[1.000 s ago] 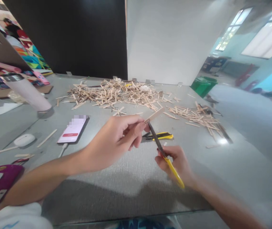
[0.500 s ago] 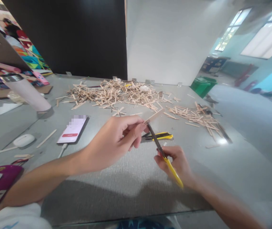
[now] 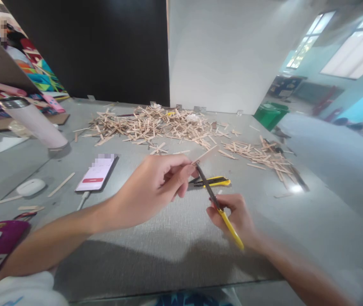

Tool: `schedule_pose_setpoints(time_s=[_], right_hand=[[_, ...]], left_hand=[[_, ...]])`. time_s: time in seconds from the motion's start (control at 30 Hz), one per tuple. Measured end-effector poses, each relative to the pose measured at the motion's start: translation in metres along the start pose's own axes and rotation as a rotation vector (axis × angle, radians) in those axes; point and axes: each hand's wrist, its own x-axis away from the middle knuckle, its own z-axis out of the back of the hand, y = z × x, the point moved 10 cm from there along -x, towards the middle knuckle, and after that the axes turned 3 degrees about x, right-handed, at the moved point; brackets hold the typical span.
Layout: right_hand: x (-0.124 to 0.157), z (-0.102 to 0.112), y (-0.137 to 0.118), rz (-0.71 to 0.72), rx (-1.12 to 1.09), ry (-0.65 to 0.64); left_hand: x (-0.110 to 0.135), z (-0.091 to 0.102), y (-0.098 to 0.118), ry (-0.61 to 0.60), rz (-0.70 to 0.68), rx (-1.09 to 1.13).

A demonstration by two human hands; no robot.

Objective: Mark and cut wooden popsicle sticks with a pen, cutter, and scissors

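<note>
Grey tabletop ran back to a black panel and a white one. At the far left stood a pale pink flask, with a white earbud case nearer and a phone right of it, its screen text too small to read. Craft sticks lay heaped at the far middle. Left hand pinched a wooden stick by its near end. Right hand gripped a yellow utility knife, blade tip touching that stick. Another yellow knife lay just beyond.
</note>
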Motion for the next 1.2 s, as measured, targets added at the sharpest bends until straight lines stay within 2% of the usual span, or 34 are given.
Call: schedule_pose_setpoints(time_s=[0.3, 0.8, 1.0, 1.2], right_hand=[[0.003, -0.004, 0.011, 0.002, 0.0, 0.002], [0.0, -0.003, 0.005, -0.032, 0.034, -0.029], [0.002, -0.001, -0.003, 0.023, 0.069, -0.042], [0.009, 0.001, -0.008, 0.128, 0.126, 0.027]], left_hand=[[-0.001, -0.002, -0.001, -0.027, 0.0, 0.015], [0.0, -0.001, -0.006, -0.031, 0.017, 0.003], [-0.002, -0.006, -0.008, -0.099, 0.031, 0.134], [0.0, -0.02, -0.004, -0.222, 0.062, 0.424]])
